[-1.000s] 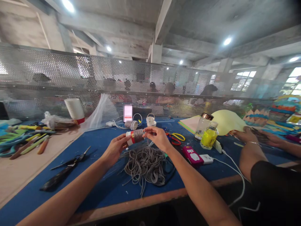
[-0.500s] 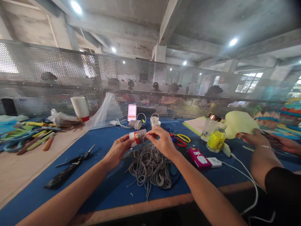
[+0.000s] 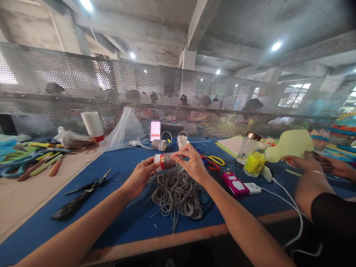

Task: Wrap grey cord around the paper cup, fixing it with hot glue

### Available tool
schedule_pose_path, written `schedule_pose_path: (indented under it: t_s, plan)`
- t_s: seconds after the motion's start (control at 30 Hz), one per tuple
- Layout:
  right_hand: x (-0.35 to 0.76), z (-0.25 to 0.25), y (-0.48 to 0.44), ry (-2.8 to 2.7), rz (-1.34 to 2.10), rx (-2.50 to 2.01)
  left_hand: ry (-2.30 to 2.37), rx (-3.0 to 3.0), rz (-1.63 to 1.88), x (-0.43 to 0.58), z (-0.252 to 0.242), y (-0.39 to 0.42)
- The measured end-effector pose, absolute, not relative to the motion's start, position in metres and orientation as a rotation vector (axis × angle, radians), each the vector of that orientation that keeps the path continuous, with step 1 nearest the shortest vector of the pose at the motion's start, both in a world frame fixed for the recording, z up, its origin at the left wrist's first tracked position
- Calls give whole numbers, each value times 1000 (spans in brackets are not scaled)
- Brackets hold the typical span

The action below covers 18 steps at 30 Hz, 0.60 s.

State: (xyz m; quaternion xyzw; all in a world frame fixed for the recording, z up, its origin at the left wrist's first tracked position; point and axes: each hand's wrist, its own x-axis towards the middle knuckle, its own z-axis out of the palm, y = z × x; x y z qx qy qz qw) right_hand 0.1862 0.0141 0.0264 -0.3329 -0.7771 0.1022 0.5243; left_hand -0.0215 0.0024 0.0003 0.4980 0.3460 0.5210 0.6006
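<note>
My left hand (image 3: 140, 176) grips a paper cup (image 3: 159, 159) by its white end, holding it on its side above the table. Grey-brown cord (image 3: 168, 161) is wound around the cup beside a red band. At the wound end, my right hand (image 3: 193, 165) is closed in a pinch on the cord; its fingertips partly hide the strand. Below both hands lies a loose tangled pile of grey cord (image 3: 178, 196). Behind them, another cord-wrapped cup (image 3: 159, 144) lies on its side, and a white cup with a handle-like loop (image 3: 182, 141) stands near it.
Black-handled scissors (image 3: 91, 189) lie open at left. Yellow-and-red scissors (image 3: 214, 162), a magenta box (image 3: 235, 184), a charger (image 3: 252, 188) and a yellow bottle (image 3: 255, 163) are at right. A phone (image 3: 155, 130) stands behind. A co-worker's arm (image 3: 311, 185) reaches in at right.
My right fingertips have shifted slightly over the wound end of the cup. The cup has turned a little, and the co-worker's yellow sheet at right has moved right.
</note>
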Motion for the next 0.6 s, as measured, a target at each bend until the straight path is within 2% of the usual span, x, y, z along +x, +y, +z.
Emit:
schedule_pose_path:
  t_s: [0.3,0.6]
  plan:
    - [187,22,20,-1781,451,-716,803,1181,1204,-25,-2,2]
    - [186,19,18,-1848,366,-824,787,1131,1173,-17,-5,-1]
